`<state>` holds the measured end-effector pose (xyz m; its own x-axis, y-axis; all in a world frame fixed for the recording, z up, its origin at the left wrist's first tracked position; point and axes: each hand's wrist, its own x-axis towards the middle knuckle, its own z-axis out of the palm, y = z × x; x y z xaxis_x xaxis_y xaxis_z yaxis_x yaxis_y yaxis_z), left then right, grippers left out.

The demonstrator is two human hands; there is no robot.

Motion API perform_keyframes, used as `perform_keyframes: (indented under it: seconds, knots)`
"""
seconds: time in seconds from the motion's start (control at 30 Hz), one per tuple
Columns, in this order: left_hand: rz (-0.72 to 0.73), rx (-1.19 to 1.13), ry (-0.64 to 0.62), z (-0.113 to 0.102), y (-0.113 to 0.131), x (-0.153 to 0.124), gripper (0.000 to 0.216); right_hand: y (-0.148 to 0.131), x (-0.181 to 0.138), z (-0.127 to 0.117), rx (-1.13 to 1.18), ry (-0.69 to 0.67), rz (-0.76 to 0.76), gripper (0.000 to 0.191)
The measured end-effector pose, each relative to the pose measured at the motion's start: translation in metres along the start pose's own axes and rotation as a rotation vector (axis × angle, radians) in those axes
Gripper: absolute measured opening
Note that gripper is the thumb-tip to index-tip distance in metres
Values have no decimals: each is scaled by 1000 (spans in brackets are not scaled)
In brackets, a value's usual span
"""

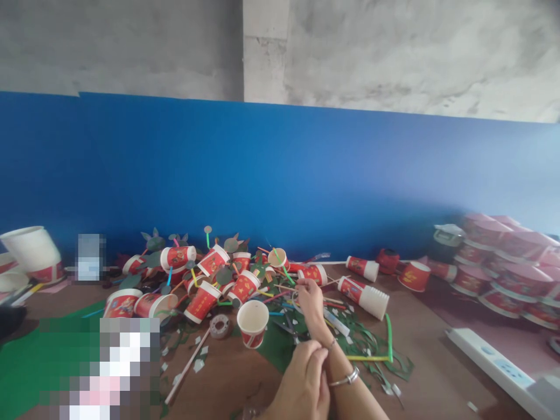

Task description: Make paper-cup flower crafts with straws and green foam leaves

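Note:
My right hand (311,303), with a bangle on its wrist, reaches over the pile of craft scraps. Its fingertips are drawn together beside a thin light-brown stick (286,287); whether they grip anything is unclear. Below it, my left hand (304,376) is curled closed in front of my right wrist, its contents hidden. Just beyond the left hand lie dark-handled scissors (294,331) on green paper. A white open paper cup (252,321) stands to the left, with a tape roll (220,326) near it. A white tube (336,322) lies right of my right hand.
Several red printed cups (203,301) with straws and paper shapes are heaped at left. Nested cups (365,297) lie on the right. A bent straw (389,338) rests among green cuttings. Further right are a power strip (490,361) and stacked red tubs (510,274). A blue partition (262,175) stands behind.

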<state>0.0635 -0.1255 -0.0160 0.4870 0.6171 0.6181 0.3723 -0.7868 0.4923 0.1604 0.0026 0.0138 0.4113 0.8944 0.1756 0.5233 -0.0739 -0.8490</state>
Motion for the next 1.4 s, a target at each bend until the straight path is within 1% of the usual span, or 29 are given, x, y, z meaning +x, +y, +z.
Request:
perform_keyframes:
  seconds: [0.1,0.17,0.3,0.4,0.43,0.47,0.53,0.6,0.67,0.73,0.77,0.83,0.87,0.9,0.97,1.07,1.17,1.2,1.27,1.33,1.4]
  knots:
    - [-15,33,24,-5,-1,2,73,-2,-1,0,-40,-12,4,25]
    - [-11,52,13,-6,-4,0,78,-4,-2,0,-69,-27,7,24]
    - [-40,38,0,-5,-5,-2,70,-7,-3,-4,-145,-63,5,25]
    - [-39,-5,-28,-15,2,9,55,-10,-1,-11,-236,-96,-7,26]
    - [-17,-4,-52,-22,5,15,47,-11,-1,-14,-275,-110,-15,27]
    - [-27,41,-57,-31,7,22,42,-12,0,-17,-319,-126,-25,27]
    - [-106,188,-36,-53,9,35,36,-13,0,-23,-417,-170,-55,24]
    - [-204,358,-26,-77,5,44,35,-12,-3,-28,-516,-225,-98,20]
    - [-279,526,-130,-100,-3,45,29,-10,-7,-33,-600,-287,-157,16]
    - [-339,664,-267,-119,-13,40,28,-7,-12,-35,-666,-346,-224,11]
    - [-343,698,-332,-126,-18,36,33,-6,-15,-36,-695,-368,-255,11]
    - [-331,716,-404,-134,-25,29,42,-5,-18,-36,-744,-391,-300,15]
    - [-346,699,-421,-135,-28,26,44,-4,-19,-36,-765,-394,-314,18]
    - [-349,676,-411,-135,-30,25,48,-4,-19,-36,-784,-394,-323,21]
    - [-357,626,-386,-133,-32,27,49,-5,-19,-35,-818,-387,-325,24]
    - [-349,580,-352,-127,-32,32,42,-7,-18,-36,-858,-356,-303,28]
    - [-337,554,-325,-121,-34,35,34,-9,-20,-37,-866,-305,-297,36]
    - [-335,547,-315,-119,-35,35,32,-10,-21,-36,-860,-290,-307,36]
    - [-336,534,-279,-117,-39,34,28,-12,-21,-33,-840,-279,-353,29]
    - [-338,512,-222,-116,-42,33,27,-14,-21,-28,-814,-295,-424,23]
    - [-334,495,-183,-115,-45,31,26,-16,-21,-21,-795,-317,-491,21]
